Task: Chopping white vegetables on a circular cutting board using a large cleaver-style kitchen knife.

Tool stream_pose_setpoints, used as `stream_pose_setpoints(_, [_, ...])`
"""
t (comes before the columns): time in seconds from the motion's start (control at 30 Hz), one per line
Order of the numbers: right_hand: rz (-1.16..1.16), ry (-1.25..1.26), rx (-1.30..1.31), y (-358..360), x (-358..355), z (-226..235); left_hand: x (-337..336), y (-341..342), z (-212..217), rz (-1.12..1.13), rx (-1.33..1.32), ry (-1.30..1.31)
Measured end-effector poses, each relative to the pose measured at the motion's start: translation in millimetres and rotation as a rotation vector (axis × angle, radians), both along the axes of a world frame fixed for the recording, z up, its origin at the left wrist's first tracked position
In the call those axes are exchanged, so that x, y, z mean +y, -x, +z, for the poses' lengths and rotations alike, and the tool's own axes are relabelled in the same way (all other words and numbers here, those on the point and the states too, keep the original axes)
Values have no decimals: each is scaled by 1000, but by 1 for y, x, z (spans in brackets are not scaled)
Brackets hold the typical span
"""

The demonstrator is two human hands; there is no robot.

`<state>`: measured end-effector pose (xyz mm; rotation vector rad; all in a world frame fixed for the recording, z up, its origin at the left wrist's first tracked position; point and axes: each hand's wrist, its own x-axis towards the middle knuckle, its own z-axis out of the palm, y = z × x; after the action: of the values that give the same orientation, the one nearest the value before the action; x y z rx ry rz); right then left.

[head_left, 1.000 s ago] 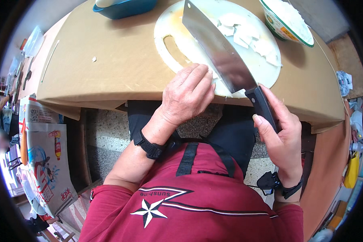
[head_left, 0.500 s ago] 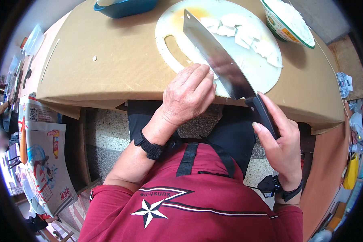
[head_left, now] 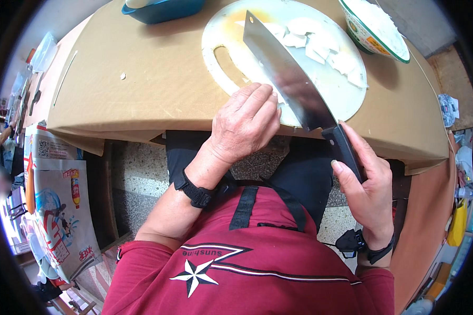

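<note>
A cleaver (head_left: pixel 290 76) with a broad steel blade and black handle is in my right hand (head_left: pixel 370 184), fingers wrapped round the handle. Its blade slants up and to the left over the white cutting board (head_left: pixel 223 37). Curled at the board's near edge is my left hand (head_left: pixel 247 123), just left of the blade. Its fingertips are pressed together; what they hold, if anything, is mostly hidden. White cut pieces (head_left: pixel 315 46) lie loosely on the far right part of the board, beyond the blade.
A patterned bowl (head_left: pixel 356 34) heaped with white shreds stands at the board's right. At the back left sits a blue basin (head_left: pixel 168 11). A small white scrap (head_left: pixel 123 76) lies on the brown tablecloth (head_left: pixel 142 100). Printed bags (head_left: pixel 63 210) hang at the far left.
The cleaver has shifted slightly to the right, its blade turned a little flatter to view. My left hand has stayed in place.
</note>
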<state>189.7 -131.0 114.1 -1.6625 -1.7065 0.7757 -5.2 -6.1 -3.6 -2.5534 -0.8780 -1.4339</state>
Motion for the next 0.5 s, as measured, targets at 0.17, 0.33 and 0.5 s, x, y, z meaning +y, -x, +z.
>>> stream_pose_setpoints(0.17, [25, -62, -29, -3, 0, -4, 0, -1, 0, -3, 6, 2])
stream_pose_setpoints(0.33, [44, -47, -27, -4, 1, -4, 1, -2, 0, -6, -1, 0])
stream_pose_setpoints(0.5, [49, -28, -27, -3, 2, -2, 0, -2, 0, -5, -4, -4])
